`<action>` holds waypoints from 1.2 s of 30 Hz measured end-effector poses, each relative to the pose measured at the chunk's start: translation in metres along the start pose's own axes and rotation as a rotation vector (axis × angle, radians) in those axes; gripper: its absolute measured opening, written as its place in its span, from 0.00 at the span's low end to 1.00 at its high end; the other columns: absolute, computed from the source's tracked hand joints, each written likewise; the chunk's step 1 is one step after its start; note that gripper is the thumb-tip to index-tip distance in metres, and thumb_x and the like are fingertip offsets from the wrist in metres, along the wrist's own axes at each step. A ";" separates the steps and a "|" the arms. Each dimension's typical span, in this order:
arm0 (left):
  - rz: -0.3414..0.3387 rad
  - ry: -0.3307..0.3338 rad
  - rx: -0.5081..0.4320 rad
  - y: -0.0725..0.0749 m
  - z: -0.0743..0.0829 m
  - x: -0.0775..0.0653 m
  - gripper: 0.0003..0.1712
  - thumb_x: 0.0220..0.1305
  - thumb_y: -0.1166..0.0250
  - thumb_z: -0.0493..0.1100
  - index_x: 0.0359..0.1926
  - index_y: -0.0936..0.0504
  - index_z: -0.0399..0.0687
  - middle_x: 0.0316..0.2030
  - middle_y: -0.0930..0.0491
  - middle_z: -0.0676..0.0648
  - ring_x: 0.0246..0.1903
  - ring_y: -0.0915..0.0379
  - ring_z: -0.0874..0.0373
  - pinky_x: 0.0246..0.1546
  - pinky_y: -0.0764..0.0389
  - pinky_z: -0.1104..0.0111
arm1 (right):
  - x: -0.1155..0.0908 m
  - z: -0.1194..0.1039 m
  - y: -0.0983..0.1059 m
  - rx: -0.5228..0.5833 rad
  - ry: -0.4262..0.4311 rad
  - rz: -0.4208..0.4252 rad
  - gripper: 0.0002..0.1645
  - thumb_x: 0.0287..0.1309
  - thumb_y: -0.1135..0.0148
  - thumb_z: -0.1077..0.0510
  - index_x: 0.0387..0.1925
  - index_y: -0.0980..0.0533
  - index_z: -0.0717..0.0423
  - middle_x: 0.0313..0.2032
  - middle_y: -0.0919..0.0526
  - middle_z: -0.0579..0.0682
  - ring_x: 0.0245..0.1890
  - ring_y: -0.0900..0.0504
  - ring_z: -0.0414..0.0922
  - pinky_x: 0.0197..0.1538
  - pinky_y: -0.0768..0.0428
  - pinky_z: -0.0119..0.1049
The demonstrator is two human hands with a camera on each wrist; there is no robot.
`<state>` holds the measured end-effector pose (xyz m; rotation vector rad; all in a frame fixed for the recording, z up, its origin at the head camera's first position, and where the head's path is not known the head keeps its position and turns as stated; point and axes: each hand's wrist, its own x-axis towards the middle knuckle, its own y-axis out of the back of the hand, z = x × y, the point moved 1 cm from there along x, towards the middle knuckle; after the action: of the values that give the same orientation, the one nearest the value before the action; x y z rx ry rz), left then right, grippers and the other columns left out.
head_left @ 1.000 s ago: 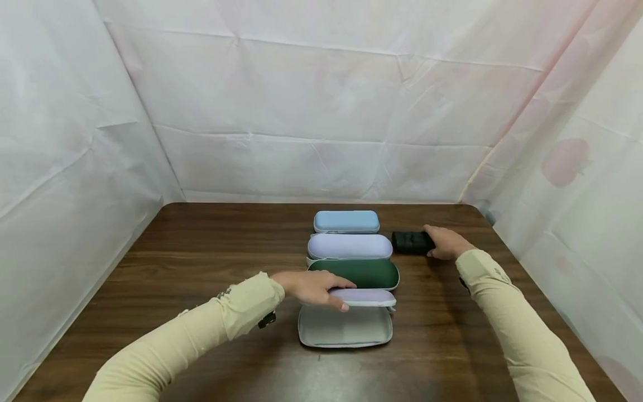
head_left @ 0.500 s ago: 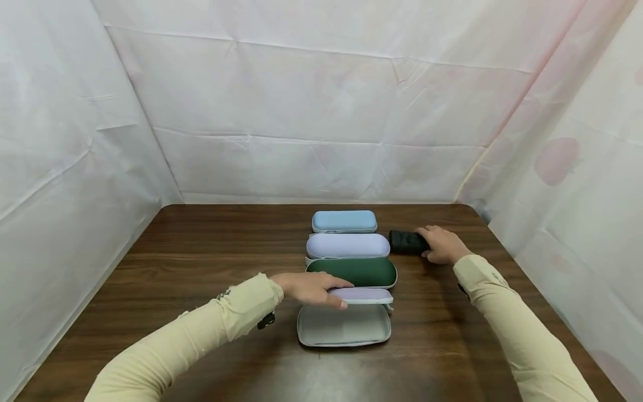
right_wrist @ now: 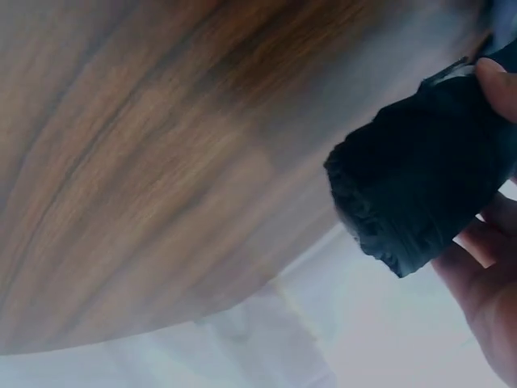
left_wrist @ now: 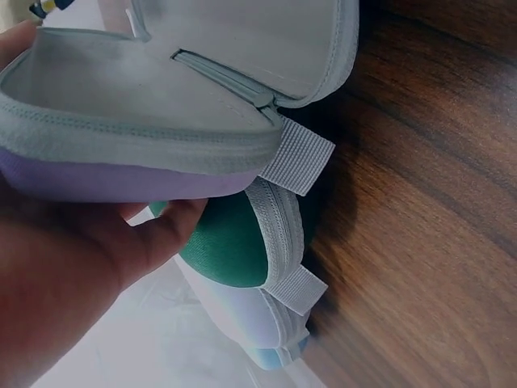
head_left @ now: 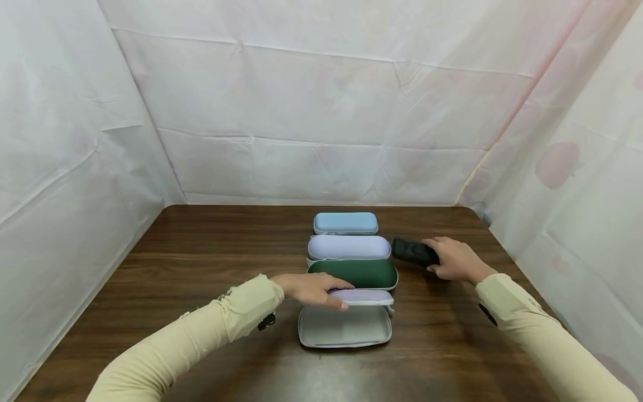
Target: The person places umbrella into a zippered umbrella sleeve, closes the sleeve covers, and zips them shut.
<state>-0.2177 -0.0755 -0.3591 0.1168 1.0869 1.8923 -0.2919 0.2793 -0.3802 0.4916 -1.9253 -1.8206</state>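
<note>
An open zippered case with a pale grey lining and a lilac lid lies nearest the person. My left hand holds that lid raised between thumb and fingers; the left wrist view shows the lid's lined inside and fingers against its lilac outside. A closed green case sits right behind the lid. To the right, my right hand grips one end of a black, folded fabric bundle. Its creased free end shows in the right wrist view, with the thumb on one side and fingers on the other.
Behind the green case, a closed lavender case and a light blue case stand in a row toward the back edge. The brown wood-grain table is bounded by pale sheeting at back and sides.
My right hand has shifted slightly right and toward the person, and the black bundle now slants, its gripped end nearer. The left hand keeps its hold on the lilac lid.
</note>
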 end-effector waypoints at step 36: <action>0.009 -0.026 -0.045 0.000 -0.004 -0.002 0.35 0.67 0.44 0.58 0.69 0.36 0.48 0.61 0.31 0.52 0.56 0.35 0.66 0.56 0.34 0.68 | -0.107 -0.112 0.033 0.033 0.378 0.103 0.37 0.38 0.23 0.50 0.52 0.23 0.58 0.42 0.21 0.47 0.36 0.21 0.42 0.28 0.23 0.37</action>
<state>-0.2181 -0.0794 -0.3605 0.1203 1.0268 1.9166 -0.1400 0.2449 -0.3514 0.6808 -1.6901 -1.5072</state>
